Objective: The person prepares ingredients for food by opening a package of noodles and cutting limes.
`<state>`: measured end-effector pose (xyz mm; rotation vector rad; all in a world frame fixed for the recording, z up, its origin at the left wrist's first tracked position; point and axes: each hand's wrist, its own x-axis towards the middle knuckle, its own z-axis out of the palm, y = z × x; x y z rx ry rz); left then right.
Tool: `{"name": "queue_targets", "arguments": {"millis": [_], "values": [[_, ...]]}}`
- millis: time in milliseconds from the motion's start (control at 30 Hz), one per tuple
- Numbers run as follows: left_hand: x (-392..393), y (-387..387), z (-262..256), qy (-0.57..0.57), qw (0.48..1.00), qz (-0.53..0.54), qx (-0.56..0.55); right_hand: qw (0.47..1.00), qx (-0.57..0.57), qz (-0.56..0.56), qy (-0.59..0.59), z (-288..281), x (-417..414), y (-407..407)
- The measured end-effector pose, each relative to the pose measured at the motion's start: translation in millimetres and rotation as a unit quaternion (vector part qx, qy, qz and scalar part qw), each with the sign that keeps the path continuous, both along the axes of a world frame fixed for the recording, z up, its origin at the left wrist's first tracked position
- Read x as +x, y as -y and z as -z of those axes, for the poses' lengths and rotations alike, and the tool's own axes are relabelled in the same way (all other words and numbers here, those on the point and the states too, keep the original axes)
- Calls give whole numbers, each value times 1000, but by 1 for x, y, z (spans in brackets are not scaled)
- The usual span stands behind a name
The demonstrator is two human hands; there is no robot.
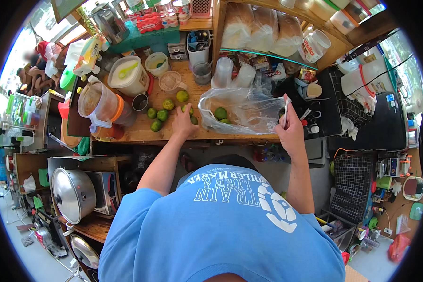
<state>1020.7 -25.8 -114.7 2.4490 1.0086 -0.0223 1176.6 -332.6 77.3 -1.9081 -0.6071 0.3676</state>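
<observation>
My left hand (184, 123) curls over green limes at the wooden counter's front, with fruit showing between its thumb and fingers. Several other loose limes (163, 115) sit just to its left, and a yellowish one (182, 95) lies beyond it. A clear plastic bag (246, 112) is spread on the counter, its mouth facing my left hand. Inside it are green limes (220, 113). My right hand (291, 132) pinches the bag's gathered right end, slightly raised.
Behind the limes stand a citrus juicer (170, 81), a metal cup (140, 102) and a tub of white granules (123, 75). A plastic pitcher (97, 100) is at the left. Stacked plastic cups (224, 72) stand below bagged bread loaves (262, 31). People (46, 60) are at the far left.
</observation>
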Motion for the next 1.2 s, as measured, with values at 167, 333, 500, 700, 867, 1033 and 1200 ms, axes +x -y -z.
{"name": "queue_targets", "arguments": {"millis": [167,333,500,700,867,1033,1200], "values": [[17,2,0,-3,999,24,38,1000,-5,10,1,0,3,4],[2,7,6,61,997,0,36,998,47,23,-18,11,15,6],[-21,6,17,123,992,-20,17,996,85,7,-41,1,27,-13],[-50,27,14,124,991,-9,49,993,108,26,-26,6,56,-10],[-107,58,5,176,980,11,89,989,113,61,69,21,62,-18],[-215,113,22,144,982,-106,62,973,80,-63,208,76,26,-29],[-333,178,28,29,966,-252,53,943,-68,-209,251,125,-1,-40]]}}
